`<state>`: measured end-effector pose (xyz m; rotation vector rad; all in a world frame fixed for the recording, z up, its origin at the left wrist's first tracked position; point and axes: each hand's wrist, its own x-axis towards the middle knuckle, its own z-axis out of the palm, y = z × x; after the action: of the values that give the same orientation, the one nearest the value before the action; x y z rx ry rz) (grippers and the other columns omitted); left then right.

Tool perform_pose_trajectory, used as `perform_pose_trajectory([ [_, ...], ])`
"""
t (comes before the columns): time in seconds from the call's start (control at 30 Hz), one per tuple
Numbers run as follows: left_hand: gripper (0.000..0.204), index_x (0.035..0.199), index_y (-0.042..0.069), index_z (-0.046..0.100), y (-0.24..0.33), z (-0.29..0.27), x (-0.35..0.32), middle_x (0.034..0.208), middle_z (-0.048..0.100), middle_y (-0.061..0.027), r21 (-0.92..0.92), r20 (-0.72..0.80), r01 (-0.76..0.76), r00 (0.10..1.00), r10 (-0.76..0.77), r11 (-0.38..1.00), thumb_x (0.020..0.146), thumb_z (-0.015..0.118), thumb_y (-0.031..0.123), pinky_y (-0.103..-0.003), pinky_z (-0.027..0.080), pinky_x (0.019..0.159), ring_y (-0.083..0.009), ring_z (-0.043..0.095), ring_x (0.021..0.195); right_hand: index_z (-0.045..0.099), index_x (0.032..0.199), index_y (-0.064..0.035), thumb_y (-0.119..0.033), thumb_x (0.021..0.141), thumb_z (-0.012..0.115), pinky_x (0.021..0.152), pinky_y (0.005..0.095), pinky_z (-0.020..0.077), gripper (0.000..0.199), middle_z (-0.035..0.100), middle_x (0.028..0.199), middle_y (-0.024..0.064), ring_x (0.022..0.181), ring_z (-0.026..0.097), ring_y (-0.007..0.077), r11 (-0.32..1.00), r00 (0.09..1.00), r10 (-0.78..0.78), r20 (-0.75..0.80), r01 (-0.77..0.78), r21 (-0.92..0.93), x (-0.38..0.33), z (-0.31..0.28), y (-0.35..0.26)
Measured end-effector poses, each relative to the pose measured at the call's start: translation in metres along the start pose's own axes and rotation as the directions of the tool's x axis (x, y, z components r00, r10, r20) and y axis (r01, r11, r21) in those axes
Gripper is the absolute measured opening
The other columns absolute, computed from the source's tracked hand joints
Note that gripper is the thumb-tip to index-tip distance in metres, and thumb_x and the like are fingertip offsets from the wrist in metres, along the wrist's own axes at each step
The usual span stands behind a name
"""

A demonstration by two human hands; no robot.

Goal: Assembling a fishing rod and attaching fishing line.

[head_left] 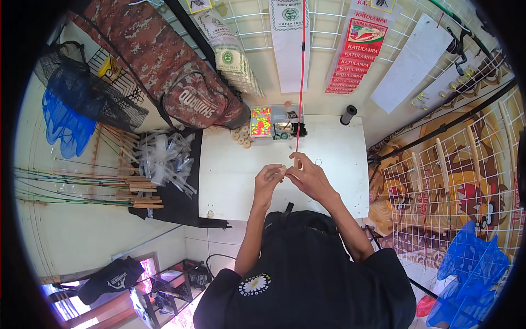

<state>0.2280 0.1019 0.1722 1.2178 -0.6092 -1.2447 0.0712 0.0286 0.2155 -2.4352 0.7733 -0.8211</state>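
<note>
While red packets (366,39) hang beyond the white table (233,178), a divided box (278,112) sits at its far edge. A red rod (301,104) runs over that edge to the right hand (311,180), whose fingertips press together beside the pinched left hand (267,180); anything between is too small to tell. Both side edges lie well apart.
</note>
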Motion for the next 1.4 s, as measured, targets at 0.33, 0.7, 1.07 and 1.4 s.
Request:
perform_pose_trajectory([
  [0.33, 0.027, 0.106, -0.001, 0.063, -0.027, 0.001, 0.009, 0.097, 0.066, -0.0068, 0.21, 0.097, -0.001, 0.995, -0.02, 0.978, 0.082, 0.072, 0.008, -0.025, 0.049, 0.079, -0.011, 0.06, 0.084, 0.062, 0.106, -0.0029, -0.007, 0.082, 0.071, 0.068, 0.0312, 0.0492, 0.026, 0.055, 0.105, 0.0115, 0.078, 0.059, 0.0188, 0.92, 0.861, 0.346, -0.374, -0.233, 0.315, 0.047, -0.007, 0.011],
  [0.7, 0.027, 0.106, 0.001, 0.066, -0.039, -0.001, 0.016, 0.098, 0.069, -0.0075, 0.392, 0.094, -0.034, 0.996, -0.003, 0.919, 0.083, 0.073, 0.014, -0.024, 0.051, 0.075, -0.0111, 0.063, 0.082, 0.066, 0.096, 0.0041, -0.007, 0.087, 0.068, 0.069, 0.0279, 0.0556, 0.015, 0.072, 0.084, 0.0109, 0.075, 0.07, 0.0146, 0.789, 0.841, 0.488, -0.233, -0.311, 0.53, 0.057, -0.003, 0.024],
  [1.07, 0.029, 0.114, 0.0, 0.065, -0.052, -0.004, 0.038, 0.098, 0.069, -0.0084, 0.29, 0.246, -0.069, 0.969, -0.005, 0.955, 0.085, 0.064, 0.002, -0.025, 0.052, 0.078, -0.0127, 0.065, 0.084, 0.064, 0.107, 0.0072, -0.006, 0.093, 0.06, 0.083, 0.0295, 0.0563, 0.02, 0.07, 0.097, 0.0141, 0.091, 0.069, 0.0183, 0.702, 0.863, 0.495, -0.097, -0.332, 0.63, 0.053, -0.016, 0.042],
  [1.4, 0.027, 0.113, -0.001, 0.066, -0.06, -0.002, 0.039, 0.099, 0.068, -0.0083, 0.319, 0.218, -0.058, 0.976, -0.014, 0.946, 0.087, 0.064, 0.003, -0.025, 0.052, 0.079, -0.0139, 0.066, 0.085, 0.064, 0.103, 0.0053, -0.008, 0.092, 0.059, 0.077, 0.0305, 0.0566, 0.017, 0.072, 0.093, 0.0114, 0.087, 0.07, 0.0182, 0.658, 0.875, 0.479, -0.062, -0.312, 0.685, 0.051, -0.011, 0.037],
])
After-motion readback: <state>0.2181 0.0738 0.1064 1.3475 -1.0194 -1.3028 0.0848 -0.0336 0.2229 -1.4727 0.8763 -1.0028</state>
